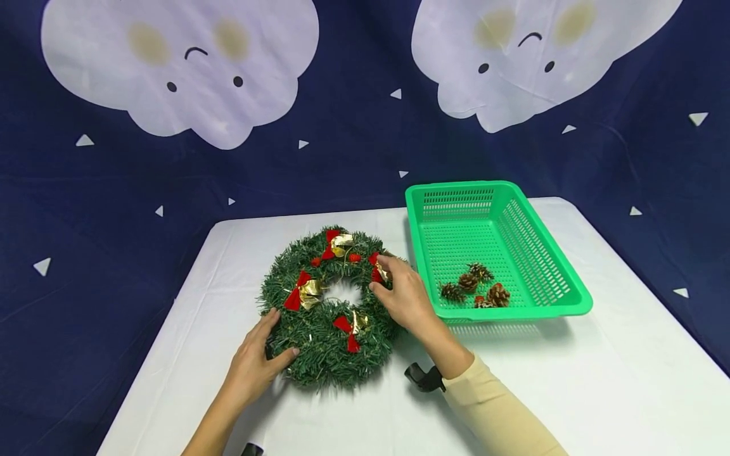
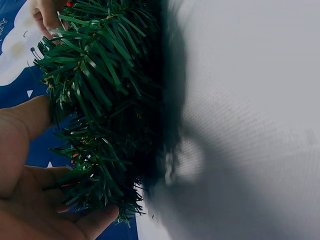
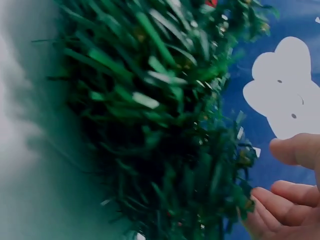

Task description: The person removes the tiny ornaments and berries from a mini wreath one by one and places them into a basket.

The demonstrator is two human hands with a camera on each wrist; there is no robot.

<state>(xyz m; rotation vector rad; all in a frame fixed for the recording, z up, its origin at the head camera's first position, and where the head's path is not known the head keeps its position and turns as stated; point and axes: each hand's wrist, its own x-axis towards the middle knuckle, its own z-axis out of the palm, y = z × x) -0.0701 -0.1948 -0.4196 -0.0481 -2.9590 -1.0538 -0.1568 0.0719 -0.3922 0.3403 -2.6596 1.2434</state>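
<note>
A green tinsel wreath point(image 1: 319, 364) lies on the white table, dressed with red bows and gold bells. My left hand point(image 1: 251, 364) touches its lower left edge, thumb apart from the fingers; in the left wrist view the fingertips point(image 2: 107, 214) meet the green strands. Over the wreath's right side is my right hand point(image 1: 407, 297), its fingers beside the right-hand bow point(image 1: 376, 266). The right wrist view shows that thumb point(image 3: 295, 150) and the fingers apart, with nothing between them. Other bows sit at the top point(image 1: 329, 244), left point(image 1: 298, 292) and front point(image 1: 348, 329).
A green plastic basket point(image 1: 547, 311) stands at the right, close by the wreath. Several pine cones point(image 1: 469, 282) lie inside its near left corner. Behind the table point(image 1: 616, 380) hangs a dark blue cloth point(image 1: 353, 177) with pale clouds.
</note>
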